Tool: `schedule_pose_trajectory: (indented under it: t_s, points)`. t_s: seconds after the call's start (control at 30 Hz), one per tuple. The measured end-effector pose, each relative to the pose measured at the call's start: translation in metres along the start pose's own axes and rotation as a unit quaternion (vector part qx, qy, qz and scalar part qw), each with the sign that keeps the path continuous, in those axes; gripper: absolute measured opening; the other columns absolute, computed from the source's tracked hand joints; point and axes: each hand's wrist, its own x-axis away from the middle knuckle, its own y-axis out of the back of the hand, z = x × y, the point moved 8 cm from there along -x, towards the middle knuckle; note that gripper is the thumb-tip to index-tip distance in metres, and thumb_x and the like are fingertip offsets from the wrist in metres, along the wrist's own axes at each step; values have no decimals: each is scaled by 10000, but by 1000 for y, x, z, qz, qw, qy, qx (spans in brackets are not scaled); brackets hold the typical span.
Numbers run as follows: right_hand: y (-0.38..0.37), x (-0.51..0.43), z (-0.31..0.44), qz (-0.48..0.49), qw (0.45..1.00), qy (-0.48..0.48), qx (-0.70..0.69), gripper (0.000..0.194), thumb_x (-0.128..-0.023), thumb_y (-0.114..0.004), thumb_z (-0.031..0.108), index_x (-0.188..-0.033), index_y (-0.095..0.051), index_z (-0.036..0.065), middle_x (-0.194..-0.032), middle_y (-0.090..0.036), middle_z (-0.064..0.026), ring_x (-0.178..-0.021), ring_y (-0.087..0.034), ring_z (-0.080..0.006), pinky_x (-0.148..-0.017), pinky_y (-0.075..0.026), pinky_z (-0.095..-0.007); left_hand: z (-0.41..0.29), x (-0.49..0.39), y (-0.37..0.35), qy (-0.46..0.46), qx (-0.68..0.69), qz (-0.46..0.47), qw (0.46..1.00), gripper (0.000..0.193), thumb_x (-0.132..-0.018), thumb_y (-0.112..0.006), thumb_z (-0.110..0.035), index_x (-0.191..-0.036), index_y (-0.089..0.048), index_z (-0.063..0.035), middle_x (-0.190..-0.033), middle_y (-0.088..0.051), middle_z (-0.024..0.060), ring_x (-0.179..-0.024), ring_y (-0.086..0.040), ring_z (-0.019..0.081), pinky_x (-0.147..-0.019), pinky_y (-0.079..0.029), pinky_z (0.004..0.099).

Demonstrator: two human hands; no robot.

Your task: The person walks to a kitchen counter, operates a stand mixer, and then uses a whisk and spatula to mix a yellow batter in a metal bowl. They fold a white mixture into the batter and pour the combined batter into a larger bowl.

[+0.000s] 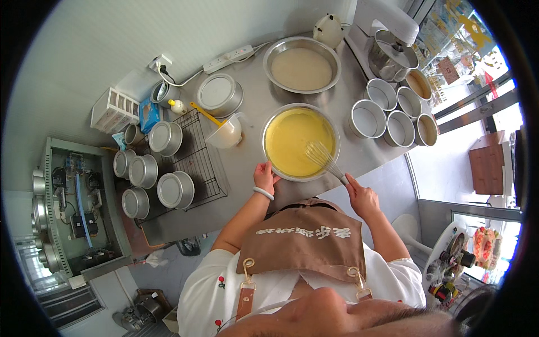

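A steel mixing bowl [266, 160] of smooth yellow batter [290, 139] stands on the steel table before me. My left hand [265, 177] grips its near left rim, thumb on top. In my right hand [361, 194] is the handle of a wire whisk [322, 155], whose wires dip into the batter at the right side of the bowl. Behind it stands a larger steel bowl [269, 73] holding a pale, cream-coloured mixture [301, 69]. To the left sits a translucent plastic jug [225, 134] with a yellow-handled spatula [206, 114] lying across it.
Several round cake tins [368, 119] stand at the right, beside a stand mixer [393, 21] with a steel bowl. Upturned tins [176, 190] rest on and around a black wire rack [210, 168] at the left. A power strip [228, 59] lies by the wall.
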Motion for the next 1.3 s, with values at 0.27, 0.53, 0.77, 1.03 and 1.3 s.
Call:
schedule_pose_trajectory:
  t_s: [0.27,0.53,0.77,1.03,1.3]
  points:
    - [7,1,-5,10,999,0,32,419,-1050,-411,438,-1440,-513,326,-876,-723,-185,-859,-689,-407,-794,-544,-509,1,1,-6,-17,-28,0,999,197,-1008,-605,-248,-1023,-499,-82,-990,-613,55,-901,-619,163,-792,-602,466]
    - [26,-3,-2,44,997,-3,69,425,-1059,-392,428,-1465,-483,339,-854,-719,-172,-836,-694,-386,-763,-548,-494,-1,4,-13,-8,-6,-2,1000,183,-1010,-597,-228,-988,-483,-87,-1012,-614,46,-945,-632,182,-785,-611,455]
    - [48,-7,0,18,993,25,112,419,-1053,-413,431,-1449,-510,330,-820,-714,-175,-785,-695,-386,-731,-552,-495,0,1,-23,-19,12,9,1000,189,-1015,-600,-224,-987,-473,-88,-1018,-606,52,-979,-637,188,-794,-609,460]
    - [65,-18,1,10,989,26,142,416,-1060,-384,441,-1419,-540,299,-871,-729,-162,-807,-706,-378,-729,-561,-493,-3,-1,-36,-38,27,29,999,198,-1025,-593,-237,-994,-476,-80,-1010,-604,48,-958,-635,183,-794,-611,455]
    - [73,-32,1,28,988,40,146,422,-1062,-367,450,-1393,-562,276,-890,-735,-149,-809,-708,-367,-712,-566,-488,2,-2,-35,-13,13,4,1000,194,-1024,-587,-230,-998,-474,-74,-1016,-601,46,-995,-626,197,-823,-605,490]
